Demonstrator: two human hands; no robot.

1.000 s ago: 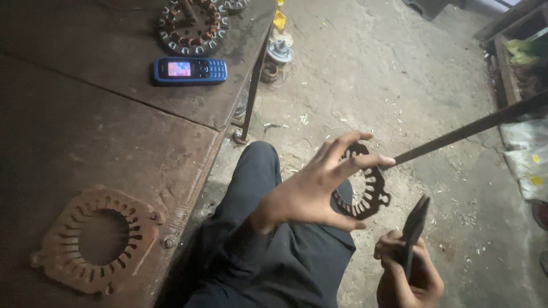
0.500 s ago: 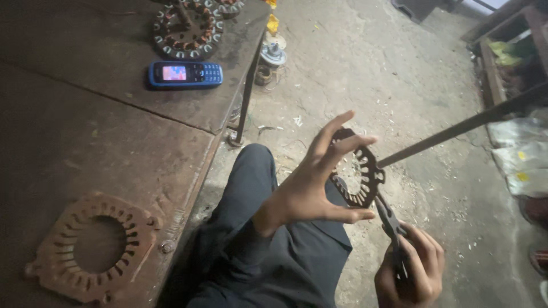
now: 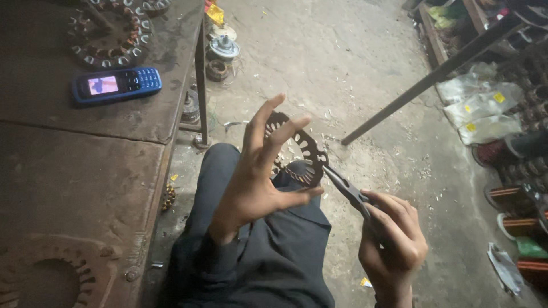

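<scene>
My left hand holds a dark slotted metal ring, a toothed stator core, upright between thumb and spread fingers above my knee. My right hand is closed on the handles of dark pliers, whose tip touches the ring's lower right edge. My legs in dark trousers lie below both hands.
A rusty metal workbench fills the left side, carrying a blue mobile phone, a wound stator and a rusty slotted ring. A slanted metal bar crosses the concrete floor. Copper wire coils and bags lie at right.
The view has shifted, so the bench and phone sit further left. My right hand rose and brought the pliers' tip up to the ring's edge. My left hand keeps its hold on the ring.
</scene>
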